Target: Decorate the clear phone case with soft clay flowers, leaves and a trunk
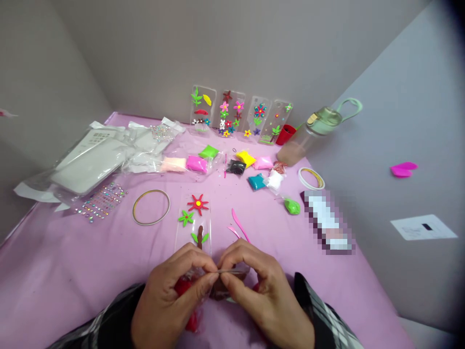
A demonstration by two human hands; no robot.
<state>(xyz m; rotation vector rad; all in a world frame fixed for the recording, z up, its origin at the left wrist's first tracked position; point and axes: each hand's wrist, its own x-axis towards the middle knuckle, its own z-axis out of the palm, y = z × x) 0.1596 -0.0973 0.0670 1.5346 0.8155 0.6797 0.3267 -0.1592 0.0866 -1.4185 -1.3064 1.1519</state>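
My left hand [174, 295] and my right hand [263, 291] meet at the front of the table, thumbs and index fingers pinching the edge of a small clear packet with brown clay [220, 289] in it. Red clay in plastic [192, 322] shows below my left hand. Just beyond the hands lies a clear phone case [189, 237] with a red flower [198, 204], a green flower [186, 218] and a brown stem [200, 236] with green leaves. Pink modelling tools [240, 225] lie to its right.
Decorated cases [232, 114] lean at the back beside a red cup [286, 134] and a bottle [308, 133]. Clay packets [237, 166] lie mid-table. Plastic-wrapped cases [90, 162], gem stickers [102, 201] and a ring [133, 208] are left; tape [301, 179] and a blurred object [327, 220] right.
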